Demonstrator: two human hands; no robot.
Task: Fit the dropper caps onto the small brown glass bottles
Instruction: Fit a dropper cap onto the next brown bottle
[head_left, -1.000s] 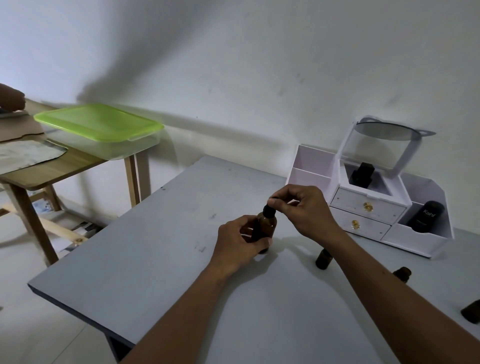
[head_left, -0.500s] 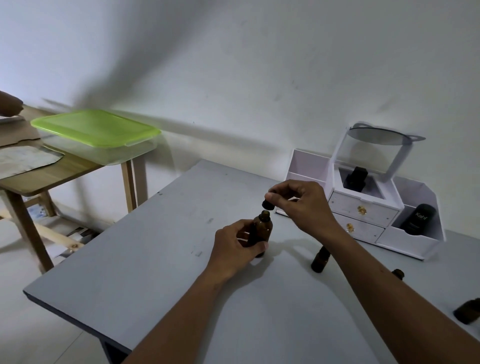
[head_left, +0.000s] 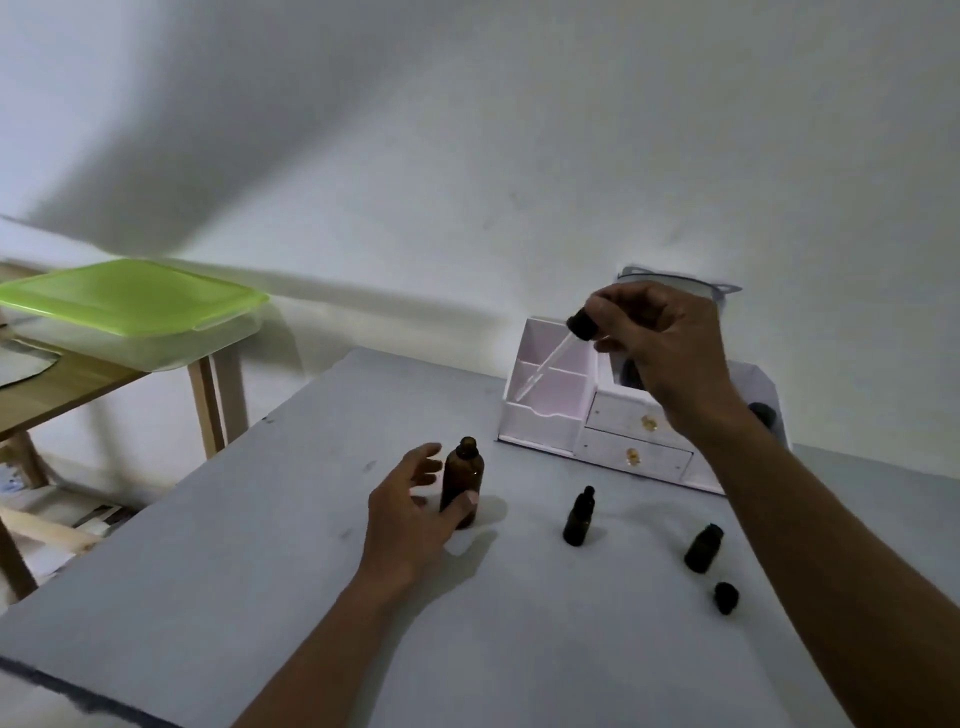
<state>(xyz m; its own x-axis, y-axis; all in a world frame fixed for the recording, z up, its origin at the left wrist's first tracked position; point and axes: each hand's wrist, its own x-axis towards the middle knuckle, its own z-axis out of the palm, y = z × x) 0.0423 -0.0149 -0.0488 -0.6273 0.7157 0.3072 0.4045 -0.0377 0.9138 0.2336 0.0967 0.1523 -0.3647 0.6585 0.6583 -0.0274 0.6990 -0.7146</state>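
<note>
grey table (head_left: 208, 597) carries 3 brown bottles (head_left: 462, 480), a cap (head_left: 725, 597) and white organiser (head_left: 550, 415).

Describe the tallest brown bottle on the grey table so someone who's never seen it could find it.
On the grey table, in front of the white drawer organizer, look left of the smaller dark bottles. The brown bottle stands upright against the thumb of the left hand; it is the tallest, its neck bare.

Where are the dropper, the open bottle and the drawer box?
dropper cap (head_left: 582, 326), head view, on its black collar.
open brown bottle (head_left: 462, 475), head view, on its glass body.
white drawer box (head_left: 618, 415), head view, on its upper drawer front.
</note>
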